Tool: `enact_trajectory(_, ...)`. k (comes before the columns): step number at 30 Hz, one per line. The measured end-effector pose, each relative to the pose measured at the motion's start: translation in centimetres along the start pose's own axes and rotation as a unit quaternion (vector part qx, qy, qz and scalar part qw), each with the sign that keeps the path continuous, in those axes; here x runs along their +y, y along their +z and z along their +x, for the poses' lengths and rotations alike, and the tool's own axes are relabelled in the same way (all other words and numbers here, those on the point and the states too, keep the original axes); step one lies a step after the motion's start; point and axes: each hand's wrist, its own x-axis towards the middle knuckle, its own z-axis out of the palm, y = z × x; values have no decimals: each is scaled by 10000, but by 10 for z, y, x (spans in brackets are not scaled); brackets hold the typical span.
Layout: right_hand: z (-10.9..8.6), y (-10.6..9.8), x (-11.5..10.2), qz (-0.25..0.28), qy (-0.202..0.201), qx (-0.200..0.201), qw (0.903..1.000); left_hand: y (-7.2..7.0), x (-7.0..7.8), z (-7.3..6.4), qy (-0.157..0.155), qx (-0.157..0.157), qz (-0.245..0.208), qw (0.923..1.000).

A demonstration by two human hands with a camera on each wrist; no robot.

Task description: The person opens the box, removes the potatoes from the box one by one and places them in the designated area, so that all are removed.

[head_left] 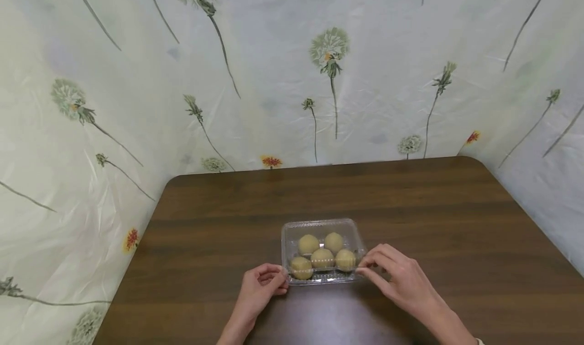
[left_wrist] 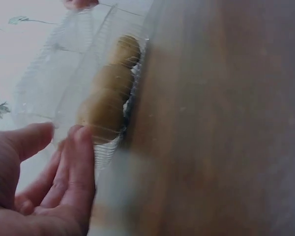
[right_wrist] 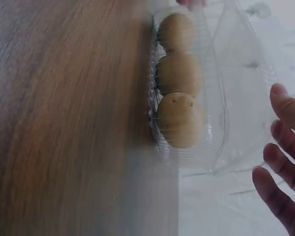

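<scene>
A clear plastic clamshell container (head_left: 319,226) holds several round tan balls (head_left: 322,258). Small dark spots mark one ball (right_wrist: 179,119) in the right wrist view. At the container's front left corner, my left hand (head_left: 262,286) pinches the plastic between thumb and fingers. My right hand (head_left: 401,276) is at the opposite front corner, thumb and index finger close together on the plastic edge. The lid (left_wrist: 51,81) slants away from the balls in the left wrist view; whether it is fully latched I cannot tell.
The container stands on a dark brown wooden table (head_left: 228,218) with rounded far corners. Behind it and along both sides hangs a pale sheet (head_left: 269,71) printed with dandelions.
</scene>
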Motion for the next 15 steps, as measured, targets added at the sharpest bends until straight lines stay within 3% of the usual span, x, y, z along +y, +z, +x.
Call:
enact_trajectory(8, 10, -1, -2, -61, -99, 555, 9984, 0, 4, 0, 423, 330, 200, 9984)
enact_trajectory(12, 13, -2, -3, -80, 27, 1005, 9949, -1, 6, 1, 469, 302, 464, 9974)
enact_trajectory(15, 11, -2, -3, -74, 300, 1304, 9910, -3, 5, 2, 500, 205, 411, 9977)
